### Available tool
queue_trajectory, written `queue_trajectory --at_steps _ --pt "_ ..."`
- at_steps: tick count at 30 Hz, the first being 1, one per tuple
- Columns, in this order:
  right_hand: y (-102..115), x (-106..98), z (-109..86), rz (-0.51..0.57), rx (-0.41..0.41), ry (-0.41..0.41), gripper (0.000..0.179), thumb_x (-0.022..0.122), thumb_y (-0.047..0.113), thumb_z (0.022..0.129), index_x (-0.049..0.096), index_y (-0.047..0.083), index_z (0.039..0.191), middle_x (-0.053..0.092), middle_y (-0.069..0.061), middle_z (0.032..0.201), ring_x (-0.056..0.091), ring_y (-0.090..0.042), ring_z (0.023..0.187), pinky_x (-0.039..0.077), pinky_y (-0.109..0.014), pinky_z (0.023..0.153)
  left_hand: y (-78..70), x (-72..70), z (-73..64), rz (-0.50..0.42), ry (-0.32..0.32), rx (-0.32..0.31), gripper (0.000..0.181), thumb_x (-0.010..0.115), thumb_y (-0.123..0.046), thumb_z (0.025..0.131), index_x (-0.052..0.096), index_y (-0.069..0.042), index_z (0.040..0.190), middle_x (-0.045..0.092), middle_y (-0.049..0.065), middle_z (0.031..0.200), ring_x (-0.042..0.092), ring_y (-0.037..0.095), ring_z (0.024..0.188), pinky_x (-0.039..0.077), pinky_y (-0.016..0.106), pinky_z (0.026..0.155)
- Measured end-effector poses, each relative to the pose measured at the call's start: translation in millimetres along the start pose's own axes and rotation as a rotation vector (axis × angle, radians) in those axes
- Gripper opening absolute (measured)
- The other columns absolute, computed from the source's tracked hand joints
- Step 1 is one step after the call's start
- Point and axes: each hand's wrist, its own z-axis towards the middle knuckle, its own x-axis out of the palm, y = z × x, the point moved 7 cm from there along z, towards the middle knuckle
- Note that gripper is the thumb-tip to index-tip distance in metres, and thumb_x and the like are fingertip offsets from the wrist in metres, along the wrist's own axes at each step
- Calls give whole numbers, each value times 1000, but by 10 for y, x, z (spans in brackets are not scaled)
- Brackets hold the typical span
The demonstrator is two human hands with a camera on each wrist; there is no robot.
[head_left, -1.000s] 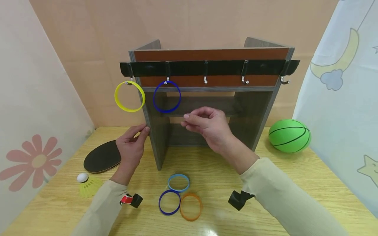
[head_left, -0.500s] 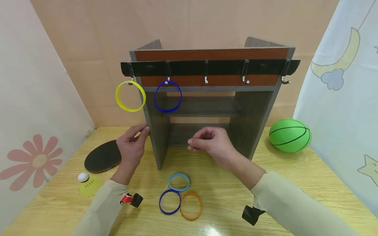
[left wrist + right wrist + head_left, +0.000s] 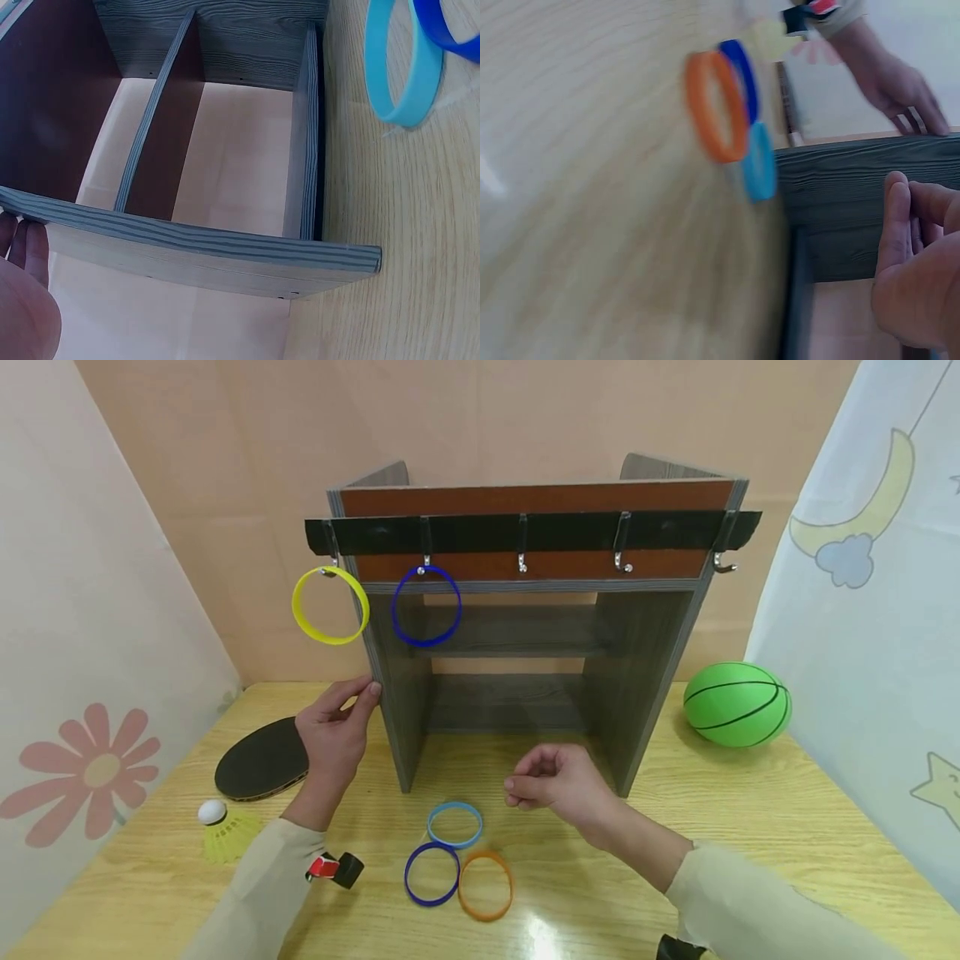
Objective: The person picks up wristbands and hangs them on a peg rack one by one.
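In the head view my left hand grips the front edge of the grey wooden shelf's left side panel. My right hand is low in front of the shelf, fingers loosely bent, holding nothing. To its left on the table lie a light blue wristband, a dark blue wristband and an orange wristband, close together. Up on the hook rail, a yellow wristband hangs from the leftmost hook and another dark blue wristband from the hook beside it.
The black rail carries several metal hooks across the shelf's top. A black table-tennis bat and a yellow shuttlecock lie on the left. A green ball sits at the right. Printed cloths flank the table.
My right hand has moved down and slightly right, from near the hanging dark blue wristband to low above the table. My left hand stays at the panel edge.
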Motion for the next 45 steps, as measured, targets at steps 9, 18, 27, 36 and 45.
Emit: queue_trajectory --at_steps 9,18,27,36,45 --pt "-363 -63 -133 -75 54 86 16 71 1 83 58 -7 89 63 -14 82 66 -29 77 57 -42 72 -16 -9 11 20 -3 -10 18 69 5 83 65 19 93 69 12 84 67 15 76 56 24 66" --pt "-669 11 -276 -64 113 152 15 70 1 82 60 -8 88 63 -13 78 66 -27 73 58 -36 67 -5 -5 -17 56 -6 -20 16 69 6 83 65 19 93 68 15 83 66 15 76 55 21 64" --pt "-747 107 -258 -75 114 146 13 71 -1 79 63 -8 87 65 -12 74 66 -24 68 58 -36 65 -14 -4 -28 71 -12 -12 14 68 8 83 66 17 93 68 15 81 66 14 76 54 19 58" --pt "-732 161 -210 -139 106 120 15 75 2 76 65 -5 83 65 -9 69 65 -21 62 57 -34 60 -49 -12 -4 49 -24 7 15 68 7 83 66 18 94 67 17 80 65 13 73 54 20 61" --pt "-740 179 -199 -178 120 124 15 78 7 76 69 -3 81 66 -8 69 64 -19 61 57 -33 58 -15 -11 -12 63 -27 -17 16 69 6 83 65 18 92 69 12 83 67 13 76 55 21 62"
